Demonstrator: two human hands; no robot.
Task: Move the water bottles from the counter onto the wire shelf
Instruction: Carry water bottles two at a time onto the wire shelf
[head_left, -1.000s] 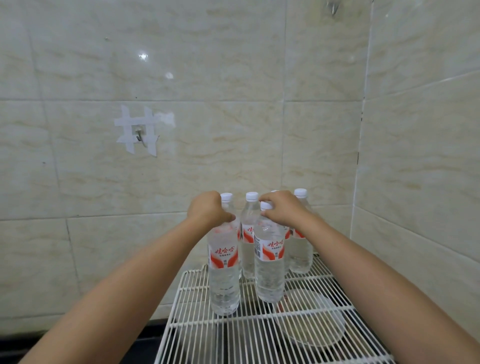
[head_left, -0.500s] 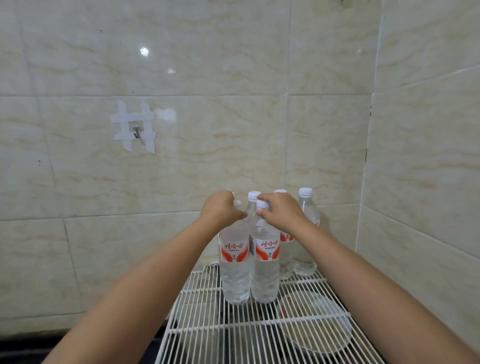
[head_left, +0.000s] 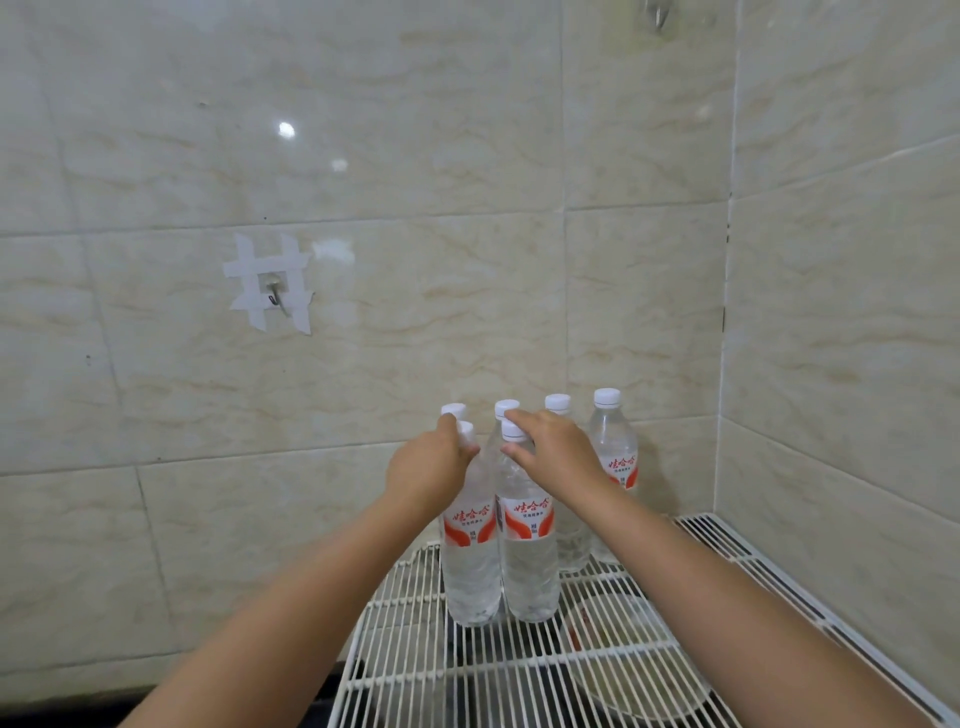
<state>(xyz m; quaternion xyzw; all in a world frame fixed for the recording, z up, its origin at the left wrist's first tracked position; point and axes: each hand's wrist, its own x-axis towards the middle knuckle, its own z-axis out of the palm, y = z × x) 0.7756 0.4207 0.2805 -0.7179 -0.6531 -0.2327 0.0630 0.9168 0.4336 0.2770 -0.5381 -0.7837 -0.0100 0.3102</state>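
Several clear water bottles with white caps and red-and-white labels stand upright on the white wire shelf (head_left: 597, 670). Two form a front row: the left front bottle (head_left: 470, 566) and the right front bottle (head_left: 531, 566), touching side by side. Behind them the back-row bottles (head_left: 615, 452) line the wall. My left hand (head_left: 426, 470) is curled against the neck of the left front bottle, just under its cap. My right hand (head_left: 558, 452) hovers at the right front bottle's cap, forefinger above it and thumb below, fingers spread.
A pale round dish (head_left: 639, 670) lies under the shelf grid at the right. Tiled walls meet in a corner close behind and to the right of the shelf. A taped metal hook (head_left: 272, 296) is on the back wall. A dark counter edge (head_left: 78, 714) shows at the lower left.
Both front bottles have been carried toward the wall and set down against the back row. My right hand's fingers have spread off the cap; both caps now show.
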